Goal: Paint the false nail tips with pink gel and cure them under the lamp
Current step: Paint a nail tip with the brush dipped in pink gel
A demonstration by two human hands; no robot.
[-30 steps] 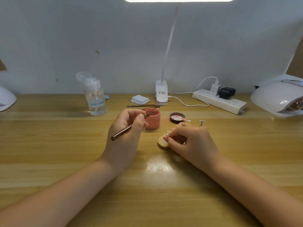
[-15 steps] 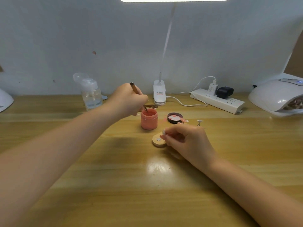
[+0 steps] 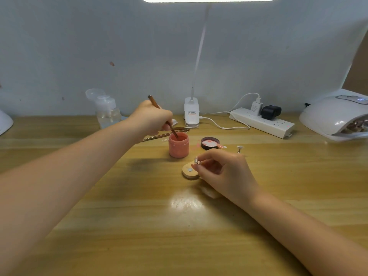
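I've got the brush (image 3: 159,110) pinched in my left hand (image 3: 153,119), handle slanting up and away to the left, bristle end down inside the open pink gel pot (image 3: 178,144). That's the load-up, by my reading. My right hand (image 3: 223,172) sits nearer me and to the right of the pot, fingers curled, pinching the small stand that carries a nail tip (image 3: 196,159); the tip looks clear, unpainted as far as I can tell. It hovers right over the wooden base (image 3: 190,172). So here's what matters: from the brush, the tip lies toward me and a touch to the right, close by the pot, its long axis tilted up and slightly left. The left hand is the one to travel; the right just presents the tip. The pot's lid (image 3: 209,143) lies behind the right hand, another stand (image 3: 239,148) beside it. The curing lamp (image 3: 336,116) waits far right, well apart from everything.
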